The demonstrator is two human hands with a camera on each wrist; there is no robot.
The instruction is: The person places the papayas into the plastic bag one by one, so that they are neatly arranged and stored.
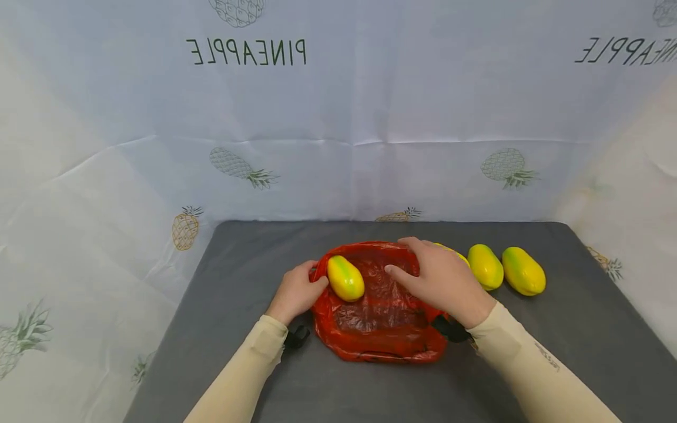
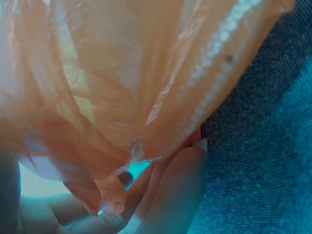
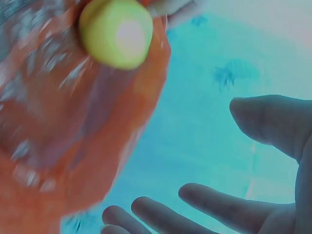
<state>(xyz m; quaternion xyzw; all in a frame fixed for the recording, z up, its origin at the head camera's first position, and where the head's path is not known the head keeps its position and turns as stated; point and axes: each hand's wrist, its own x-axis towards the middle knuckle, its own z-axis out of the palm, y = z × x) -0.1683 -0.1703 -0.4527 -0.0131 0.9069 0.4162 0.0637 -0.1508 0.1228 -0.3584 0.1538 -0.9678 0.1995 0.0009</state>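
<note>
A red plastic bag [image 1: 378,329] lies spread open on the table, its mouth facing up. One yellow papaya-like fruit [image 1: 346,278] with a green streak rests inside at the left of the mouth. My left hand [image 1: 295,292] pinches the bag's left rim; in the left wrist view, its fingers [image 2: 178,190] are bent at the gathered plastic [image 2: 117,73]. Over the bag's right side is my right hand [image 1: 446,285], thumb and fingers spread. Nothing sits between the thumb [image 3: 273,119] and fingers in the right wrist view. Part of a similar fruit [image 1: 453,252] shows behind this hand.
Two more yellow fruits, one [image 1: 485,267] beside the other [image 1: 523,271], lie right of the bag. The dark grey table [image 1: 254,247] meets a pineapple-printed cloth [image 1: 349,106] at the back, with more cloth on both sides.
</note>
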